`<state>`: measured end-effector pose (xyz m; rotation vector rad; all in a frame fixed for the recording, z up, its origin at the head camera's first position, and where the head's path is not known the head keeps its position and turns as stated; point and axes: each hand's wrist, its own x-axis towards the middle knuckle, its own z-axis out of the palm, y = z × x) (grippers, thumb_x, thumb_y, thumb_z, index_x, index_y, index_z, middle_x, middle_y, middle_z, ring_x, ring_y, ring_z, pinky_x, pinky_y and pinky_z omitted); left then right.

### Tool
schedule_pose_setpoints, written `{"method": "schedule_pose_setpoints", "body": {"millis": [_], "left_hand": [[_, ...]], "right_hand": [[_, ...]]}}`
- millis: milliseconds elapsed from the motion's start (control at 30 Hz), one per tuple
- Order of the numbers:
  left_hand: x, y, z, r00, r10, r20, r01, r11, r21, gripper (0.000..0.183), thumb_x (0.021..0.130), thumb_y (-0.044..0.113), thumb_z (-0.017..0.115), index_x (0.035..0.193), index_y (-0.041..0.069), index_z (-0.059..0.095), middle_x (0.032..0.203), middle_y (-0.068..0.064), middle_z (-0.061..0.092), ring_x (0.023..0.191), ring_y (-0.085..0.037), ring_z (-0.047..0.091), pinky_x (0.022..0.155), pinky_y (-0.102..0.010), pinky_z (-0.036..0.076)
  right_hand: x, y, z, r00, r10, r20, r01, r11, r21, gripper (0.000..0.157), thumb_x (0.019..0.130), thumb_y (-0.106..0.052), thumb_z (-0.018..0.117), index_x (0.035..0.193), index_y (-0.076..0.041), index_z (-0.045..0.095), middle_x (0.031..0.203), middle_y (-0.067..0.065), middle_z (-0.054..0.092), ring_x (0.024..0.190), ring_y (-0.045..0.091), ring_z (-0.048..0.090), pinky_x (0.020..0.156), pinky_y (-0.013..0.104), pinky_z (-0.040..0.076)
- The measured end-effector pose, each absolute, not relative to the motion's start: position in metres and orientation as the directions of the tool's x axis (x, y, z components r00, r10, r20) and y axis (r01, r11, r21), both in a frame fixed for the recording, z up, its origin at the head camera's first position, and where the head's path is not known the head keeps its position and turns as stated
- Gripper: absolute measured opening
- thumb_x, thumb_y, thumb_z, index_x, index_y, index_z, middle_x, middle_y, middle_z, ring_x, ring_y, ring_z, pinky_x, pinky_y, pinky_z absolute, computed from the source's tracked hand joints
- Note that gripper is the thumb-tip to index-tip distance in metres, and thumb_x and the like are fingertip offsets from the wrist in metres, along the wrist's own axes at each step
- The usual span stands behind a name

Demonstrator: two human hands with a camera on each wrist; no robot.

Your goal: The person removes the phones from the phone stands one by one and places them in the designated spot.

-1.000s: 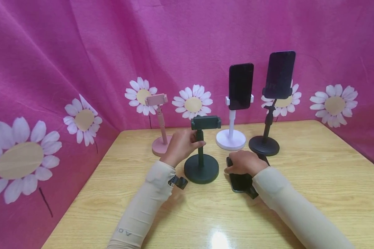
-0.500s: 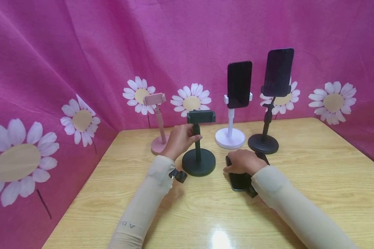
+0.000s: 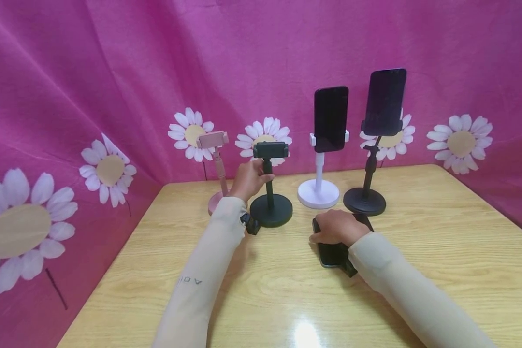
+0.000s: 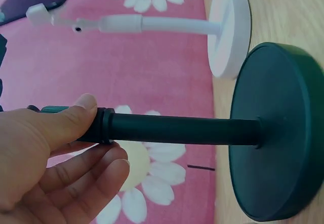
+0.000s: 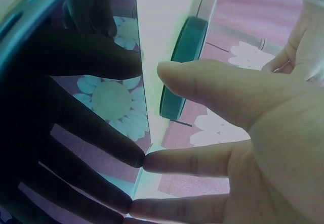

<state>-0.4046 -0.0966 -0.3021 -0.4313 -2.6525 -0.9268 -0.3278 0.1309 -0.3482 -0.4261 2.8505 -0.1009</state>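
My left hand (image 3: 249,179) holds a dark green phone stand (image 3: 271,210) by its upright, just under the clamp. In the left wrist view, the thumb lies along one side of the green pole (image 4: 187,129) and the fingers on the other. The stand is upright with its clamp vacant; I cannot tell whether its base touches the table. My right hand (image 3: 339,227) is over a dark phone (image 3: 330,255) lying on the table. In the right wrist view, the straight fingers touch the glossy phone screen (image 5: 96,133) at its edge, and the thumb is apart from it.
Behind the left hand is a pink phone stand (image 3: 219,169). A white stand (image 3: 319,193) and a black stand (image 3: 365,200) at the back each bear an upright phone. Another dark flat corner (image 3: 364,221) shows beside the right hand. A pink flowered cloth (image 3: 261,63) backs the table.
My left hand has moved the dark green stand back and slightly left, closer to the pink one. The right hand has stayed on the phone.
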Motion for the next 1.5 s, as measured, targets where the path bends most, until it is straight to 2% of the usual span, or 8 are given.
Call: {"method": "schedule_pose_setpoints", "body": {"millis": [200,633,1067,1200,1300,1433,1500], "left_hand": [[-0.421,-0.096,-0.300,-0.892,0.179,0.414,0.382,0.789,0.481,0.020,0.086,0.021,0.075,0.096,0.006,0.066,0.084,-0.009,0.068,0.079,-0.024,0.063,0.071,-0.035,0.051],[-0.439,-0.096,-0.302,-0.933,0.038,0.357,0.264,0.748,0.609,0.018,0.086,0.019,0.075,0.098,0.008,0.068,0.092,-0.008,0.068,0.084,-0.024,0.061,0.074,-0.036,0.052],[-0.440,-0.096,-0.302,-0.943,0.035,0.332,0.248,0.740,0.625,0.021,0.088,0.020,0.073,0.103,0.007,0.066,0.093,-0.010,0.068,0.083,-0.023,0.062,0.074,-0.036,0.052],[-0.428,-0.099,-0.301,-0.951,0.052,0.305,0.244,0.733,0.635,0.030,0.091,0.025,0.068,0.112,0.005,0.062,0.101,-0.012,0.067,0.090,-0.025,0.061,0.080,-0.040,0.051],[-0.412,-0.100,-0.299,-0.961,0.060,0.271,0.225,0.742,0.631,0.039,0.093,0.030,0.064,0.120,0.003,0.058,0.112,-0.014,0.065,0.099,-0.027,0.060,0.088,-0.042,0.050],[-0.391,-0.099,-0.298,-0.964,0.067,0.256,0.215,0.763,0.610,0.042,0.095,0.034,0.059,0.124,0.003,0.056,0.114,-0.014,0.064,0.102,-0.027,0.058,0.092,-0.043,0.049],[-0.382,-0.097,-0.297,-0.958,0.089,0.274,0.243,0.760,0.602,0.039,0.096,0.033,0.058,0.121,0.004,0.058,0.109,-0.012,0.065,0.099,-0.027,0.058,0.090,-0.042,0.049]], "right_hand": [[-0.327,0.132,-0.349,-0.926,-0.301,-0.226,-0.284,0.953,-0.106,0.042,0.084,-0.045,0.071,0.102,-0.007,0.063,0.087,0.008,0.060,0.077,0.027,0.055,0.070,0.044,0.048],[-0.327,0.130,-0.351,-0.925,-0.270,-0.268,-0.250,0.962,-0.108,0.046,0.083,-0.047,0.070,0.107,-0.008,0.063,0.088,0.009,0.060,0.079,0.028,0.056,0.071,0.044,0.049],[-0.327,0.132,-0.350,-0.928,-0.261,-0.264,-0.241,0.965,-0.108,0.048,0.083,-0.046,0.071,0.110,-0.007,0.063,0.090,0.010,0.061,0.079,0.028,0.056,0.072,0.046,0.050],[-0.330,0.137,-0.350,-0.920,-0.278,-0.276,-0.245,0.958,-0.150,0.053,0.083,-0.047,0.071,0.117,-0.008,0.060,0.099,0.010,0.062,0.085,0.028,0.056,0.079,0.050,0.050],[-0.333,0.144,-0.345,-0.925,-0.289,-0.246,-0.239,0.947,-0.213,0.058,0.085,-0.046,0.069,0.127,-0.008,0.057,0.116,0.014,0.061,0.099,0.030,0.057,0.090,0.055,0.047],[-0.335,0.153,-0.332,-0.950,-0.287,-0.126,-0.241,0.925,-0.293,0.067,0.087,-0.044,0.067,0.138,-0.004,0.048,0.132,0.021,0.054,0.113,0.035,0.054,0.096,0.061,0.042],[-0.335,0.157,-0.325,-0.956,-0.290,-0.038,-0.263,0.910,-0.319,0.067,0.088,-0.043,0.067,0.138,-0.003,0.047,0.130,0.023,0.055,0.111,0.036,0.055,0.093,0.060,0.045]]}}
